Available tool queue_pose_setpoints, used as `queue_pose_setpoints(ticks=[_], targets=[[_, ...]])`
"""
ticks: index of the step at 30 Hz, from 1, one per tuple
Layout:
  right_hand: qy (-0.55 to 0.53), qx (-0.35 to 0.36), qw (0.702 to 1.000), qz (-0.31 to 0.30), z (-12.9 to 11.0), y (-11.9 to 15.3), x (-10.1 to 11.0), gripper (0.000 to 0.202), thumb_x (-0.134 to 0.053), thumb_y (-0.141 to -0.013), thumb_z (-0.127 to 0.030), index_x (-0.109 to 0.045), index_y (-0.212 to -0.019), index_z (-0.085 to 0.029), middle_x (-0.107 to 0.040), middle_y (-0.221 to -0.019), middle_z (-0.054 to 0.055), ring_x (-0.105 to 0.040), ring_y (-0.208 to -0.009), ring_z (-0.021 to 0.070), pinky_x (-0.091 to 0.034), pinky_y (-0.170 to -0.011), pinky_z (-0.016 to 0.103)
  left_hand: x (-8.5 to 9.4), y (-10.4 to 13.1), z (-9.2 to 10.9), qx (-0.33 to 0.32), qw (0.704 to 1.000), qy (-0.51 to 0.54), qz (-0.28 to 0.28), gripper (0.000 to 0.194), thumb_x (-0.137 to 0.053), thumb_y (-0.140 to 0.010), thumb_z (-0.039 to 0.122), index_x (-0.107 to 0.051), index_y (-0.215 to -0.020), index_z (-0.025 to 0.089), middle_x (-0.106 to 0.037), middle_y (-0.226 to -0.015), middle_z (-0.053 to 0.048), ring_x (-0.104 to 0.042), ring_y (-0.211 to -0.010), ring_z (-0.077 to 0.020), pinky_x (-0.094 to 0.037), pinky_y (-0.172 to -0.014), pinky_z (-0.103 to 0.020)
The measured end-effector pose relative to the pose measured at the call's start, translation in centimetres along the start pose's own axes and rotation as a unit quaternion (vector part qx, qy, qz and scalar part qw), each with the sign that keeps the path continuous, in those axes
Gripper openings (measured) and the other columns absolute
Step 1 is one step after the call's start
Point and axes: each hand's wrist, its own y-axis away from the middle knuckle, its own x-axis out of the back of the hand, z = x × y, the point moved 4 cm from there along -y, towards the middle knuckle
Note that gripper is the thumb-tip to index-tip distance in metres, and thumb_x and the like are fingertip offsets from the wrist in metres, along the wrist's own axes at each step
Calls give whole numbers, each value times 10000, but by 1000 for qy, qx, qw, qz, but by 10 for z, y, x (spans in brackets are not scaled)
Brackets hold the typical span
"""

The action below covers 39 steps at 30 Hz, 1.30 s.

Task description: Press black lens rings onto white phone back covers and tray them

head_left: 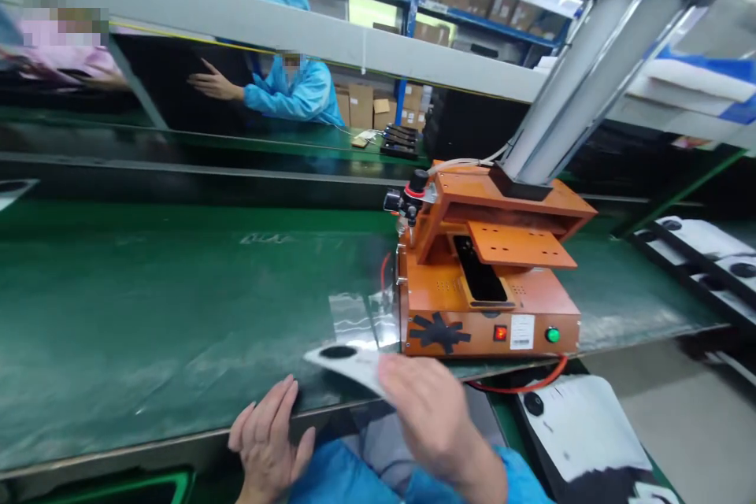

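My right hand [434,409], slightly blurred, grips one end of a thin white panel with a black oval spot [348,363]. The panel is tilted over the front edge of the green bench [177,307]. My left hand [268,441] lies with its fingers stretched out on the bench edge and holds nothing. Beyond my right hand stands an orange press machine [434,283] with a lit red switch and a green button. On its base a black phone-shaped slab [481,276] rests in a holder below the raised orange plate [520,242].
Clear film sheets [351,315] lie left of the machine. A tray with a similar white panel [591,417] is at lower right, below a red hose [531,389]. Stacked trays [709,240] stand farther right. Across the bench, a person in blue [301,94] touches a dark panel.
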Motion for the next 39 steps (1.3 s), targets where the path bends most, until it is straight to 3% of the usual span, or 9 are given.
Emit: queue_pose_setpoints(ticks=[3,5,8,11,20,25,32,36,39], targets=[[141,-53,984,91,42,14,59,649,-503,-956,-55,-432,-1571,-252,-714,-1330,107,-678,-1248,262,-610,-940,425,1,-4,5,-5,1000,-20,8,631,-537,-907,465,-548,-1499,247,-722,-1265,-112,-661,-1038,-302,-332,-1063,-486],[219,-97,967,89,82,22,79,582,-485,-988,-92,-490,-1533,-297,-703,-1351,98,-686,-1232,275,-585,-971,442,1,-6,7,-4,999,-25,23,614,-535,-910,496,-570,-1478,263,-730,-1239,-100,-659,-1026,-302,-318,-1063,-482],[277,-148,949,-5,140,27,85,487,-395,-1022,-121,-592,-1449,-248,-699,-1358,109,-660,-1266,265,-518,-1050,437,0,-5,6,2,999,-26,29,602,-554,-900,513,-588,-1456,286,-737,-1232,-85,-661,-1021,-301,-320,-1051,-478],[308,-161,932,-106,172,22,79,475,-371,-1012,-102,-613,-1418,-154,-666,-1399,154,-622,-1303,286,-491,-1058,445,-1,-3,4,8,999,-24,27,589,-599,-876,511,-608,-1431,313,-742,-1227,-68,-664,-1013,-295,-329,-1037,-473],[332,-174,906,-196,168,-4,80,444,-417,-1002,-93,-626,-1391,-147,-687,-1360,154,-652,-1199,302,-506,-976,427,1,-4,4,1,999,-34,28,639,-643,-854,506,-599,-1447,271,-751,-1179,-87,-668,-989,-294,-362,-997,-479],[261,-217,922,-189,174,3,81,348,-513,-1044,-294,-660,-1334,-168,-671,-1389,136,-647,-1221,289,-511,-1015,406,2,-4,2,-5,999,-40,22,656,-628,-865,522,-586,-1470,273,-755,-1159,-86,-664,-973,-298,-371,-969,-484],[280,-238,915,-164,163,4,77,613,-613,-982,-577,-621,-1348,-85,-668,-1319,213,-620,-1193,371,-492,-1007,482,8,-11,7,25,1000,-14,3,626,-551,-913,517,-554,-1498,294,-730,-1208,-98,-652,-1032,-297,-354,-1017,-482],[223,-248,935,-125,190,-15,77,428,-518,-1039,-511,-744,-1070,-148,-735,-1120,169,-647,-1110,339,-474,-1026,482,9,-10,7,20,999,-20,-28,623,-537,-923,499,-552,-1492,246,-713,-1258,-139,-645,-1088,-314,-356,-1034,-487],[175,-268,945,-66,224,-34,79,369,-566,-1021,-482,-730,-1084,-157,-723,-1172,152,-624,-1189,334,-463,-1077,506,7,-5,6,8,999,-39,-17,629,-548,-913,510,-556,-1486,248,-723,-1235,-132,-651,-1069,-314,-349,-1042,-489]])
